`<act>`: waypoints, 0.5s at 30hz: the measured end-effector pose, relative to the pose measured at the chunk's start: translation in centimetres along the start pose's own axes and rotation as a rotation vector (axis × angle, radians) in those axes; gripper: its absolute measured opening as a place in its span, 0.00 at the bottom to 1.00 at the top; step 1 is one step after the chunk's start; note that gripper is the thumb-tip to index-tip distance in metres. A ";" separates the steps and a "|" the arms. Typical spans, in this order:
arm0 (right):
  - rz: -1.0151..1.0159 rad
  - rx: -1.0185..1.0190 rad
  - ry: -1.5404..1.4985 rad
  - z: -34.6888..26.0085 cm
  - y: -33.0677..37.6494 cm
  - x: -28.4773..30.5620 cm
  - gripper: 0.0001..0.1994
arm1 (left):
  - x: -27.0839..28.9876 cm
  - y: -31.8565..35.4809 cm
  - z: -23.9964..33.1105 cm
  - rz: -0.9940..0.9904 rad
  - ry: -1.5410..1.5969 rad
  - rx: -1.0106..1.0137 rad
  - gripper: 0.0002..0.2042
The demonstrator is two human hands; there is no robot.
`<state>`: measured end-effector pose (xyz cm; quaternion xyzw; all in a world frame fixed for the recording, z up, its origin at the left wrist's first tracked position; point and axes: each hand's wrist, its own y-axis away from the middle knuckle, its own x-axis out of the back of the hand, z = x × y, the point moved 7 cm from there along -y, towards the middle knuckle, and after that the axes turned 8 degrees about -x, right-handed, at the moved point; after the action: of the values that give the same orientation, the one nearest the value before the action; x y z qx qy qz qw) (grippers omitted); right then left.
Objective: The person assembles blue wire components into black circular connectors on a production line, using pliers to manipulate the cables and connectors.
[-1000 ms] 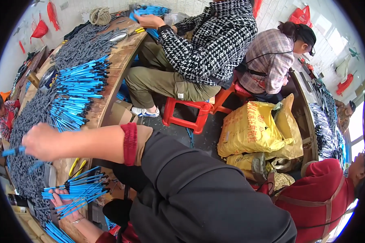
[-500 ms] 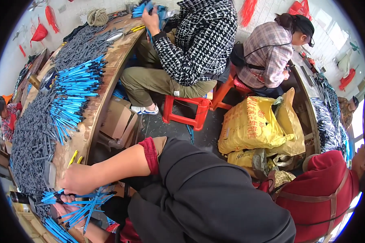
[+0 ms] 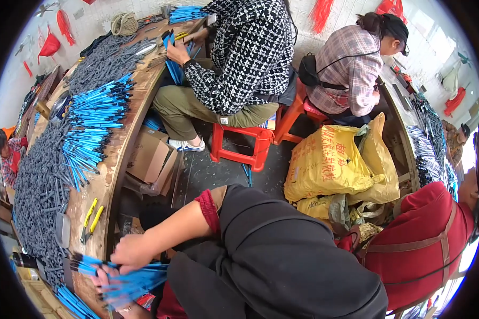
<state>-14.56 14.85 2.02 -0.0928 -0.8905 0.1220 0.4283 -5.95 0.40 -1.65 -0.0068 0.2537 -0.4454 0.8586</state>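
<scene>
A bundle of thin blue sticks with black ends [image 3: 135,284] lies across my hands beside the table's near end. My left hand [image 3: 105,279] is wrapped round the bundle from below, its fingers partly covered by the sticks. Above it, my right hand [image 3: 133,254] has its fingers curled down onto the sticks near their black ends; the fingertips are hidden. On the wooden table just beyond lies a pair of yellow-handled pliers [image 3: 93,220], touched by neither hand. More loose blue sticks [image 3: 74,302] sit at the lower left.
A heap of grey plastic parts [image 3: 42,186] covers the table's left side, with fanned blue sticks [image 3: 96,125] beside it. A co-worker in a checked jacket [image 3: 250,58] handles blue sticks across the corner. Yellow sacks [image 3: 330,162] and a red stool [image 3: 242,146] stand on the floor.
The crossed, spread sticks are now gathered into a closer bundle and shifted right. My right hand has moved down and right, uncovering the pliers. The co-worker's hands have come lower.
</scene>
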 end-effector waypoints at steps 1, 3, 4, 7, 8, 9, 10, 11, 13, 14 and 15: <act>0.098 -0.027 -0.006 1.0 -0.4 0.3 0.14 | 0.7 -0.4 -0.2 0.073 -0.047 -0.005 0.10; 0.295 -0.081 -0.011 2.6 -1.0 1.7 0.13 | 2.7 -2.2 -0.3 0.143 -0.095 -0.011 0.09; 0.294 -0.077 -0.010 2.5 -1.6 2.1 0.13 | 5.4 -4.4 0.1 0.225 -0.082 -0.028 0.10; 0.471 0.022 -0.174 1.8 -0.9 5.1 0.10 | 6.0 -5.2 0.2 0.246 -0.077 -0.052 0.13; 0.478 0.009 -0.164 2.0 -0.7 5.4 0.10 | 5.3 -4.8 0.2 0.196 -0.091 -0.067 0.14; 0.475 0.012 -0.147 2.2 -0.7 5.6 0.09 | 4.6 -4.4 0.5 0.145 -0.106 -0.085 0.16; 0.472 0.020 -0.138 2.3 -0.8 5.9 0.08 | 3.8 -3.6 0.8 0.136 -0.108 -0.082 0.16; 0.470 0.028 -0.129 2.4 -0.8 6.2 0.08 | 2.8 -2.6 0.8 0.086 -0.134 -0.047 0.16; 0.480 0.051 -0.133 2.4 -0.4 6.6 0.08 | 3.0 -0.7 0.2 0.116 -0.166 0.024 0.16; 0.475 0.069 -0.125 2.4 -0.5 6.5 0.07 | 4.9 0.0 -0.8 0.190 -0.158 0.065 0.15; 0.473 0.106 -0.145 2.1 -0.5 6.6 0.07 | 5.3 0.8 -0.5 0.190 -0.163 0.066 0.15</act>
<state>-20.33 15.82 5.77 -0.2671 -0.8648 0.2717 0.3270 -3.03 -3.05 -4.58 0.0095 0.1680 -0.3681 0.9144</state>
